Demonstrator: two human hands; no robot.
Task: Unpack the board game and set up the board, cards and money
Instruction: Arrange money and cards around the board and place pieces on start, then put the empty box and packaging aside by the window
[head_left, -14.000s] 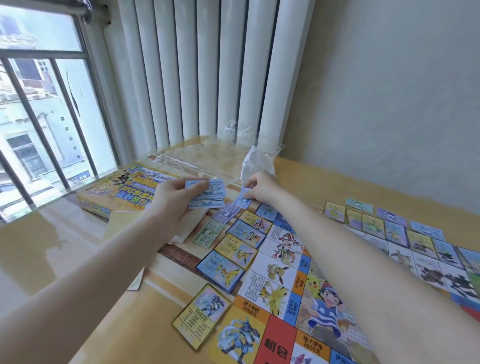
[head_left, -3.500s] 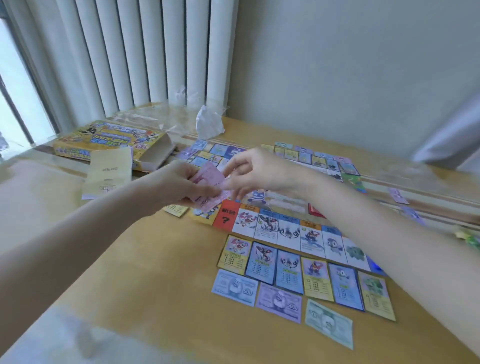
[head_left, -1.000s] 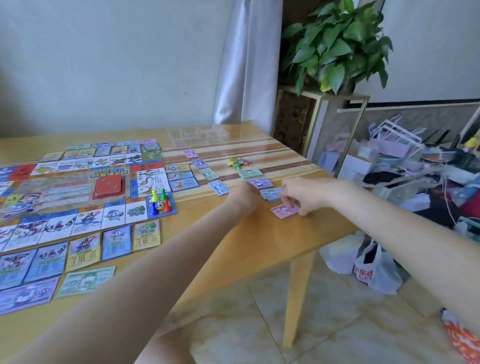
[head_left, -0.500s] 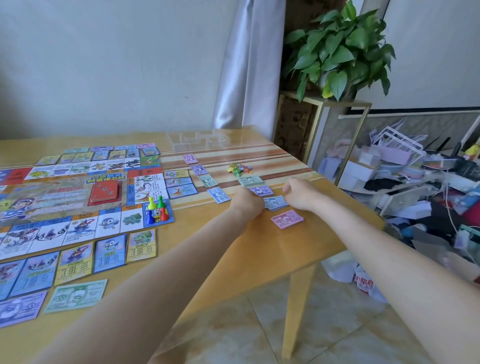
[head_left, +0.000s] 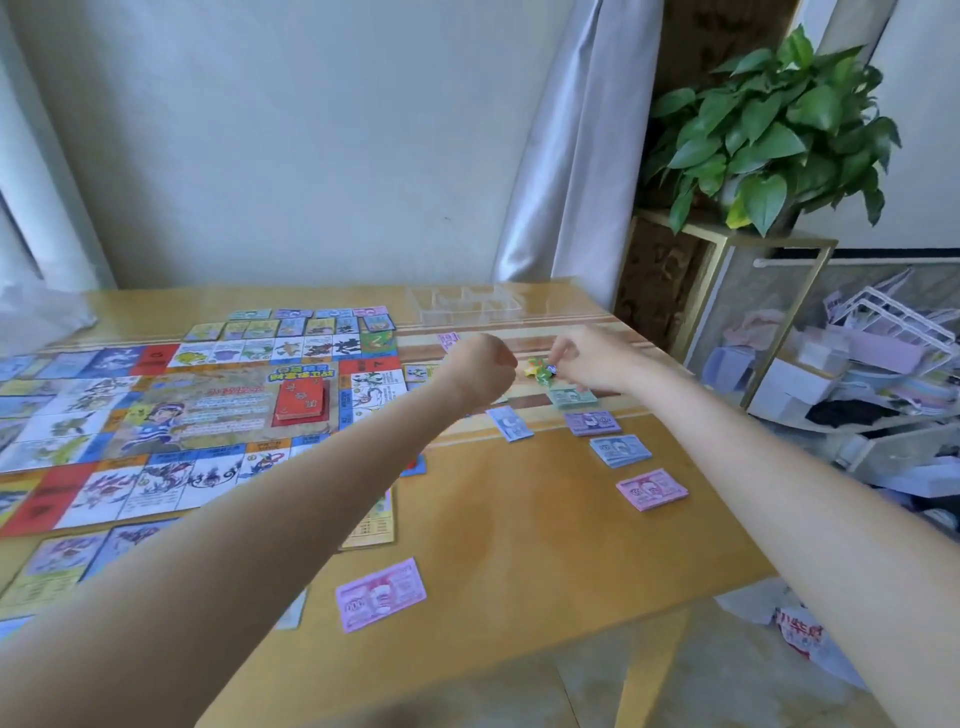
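Money lies in small piles on the surface (head_left: 519, 545): green pile (head_left: 571, 398), purple pile (head_left: 592, 422), blue pile (head_left: 620, 450), pink pile (head_left: 652, 489). The board (head_left: 171, 410) lies flat to their left, with a red card stack (head_left: 301, 401) in its middle. Your right hand (head_left: 592, 358) pinches at a little heap of bright pieces (head_left: 540, 370). Your left hand (head_left: 480, 374) is curled in a fist just beside it; you cannot tell if it holds something.

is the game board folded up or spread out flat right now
Spread out flat: the game board lies open on the table, with a red card deck on its centre.
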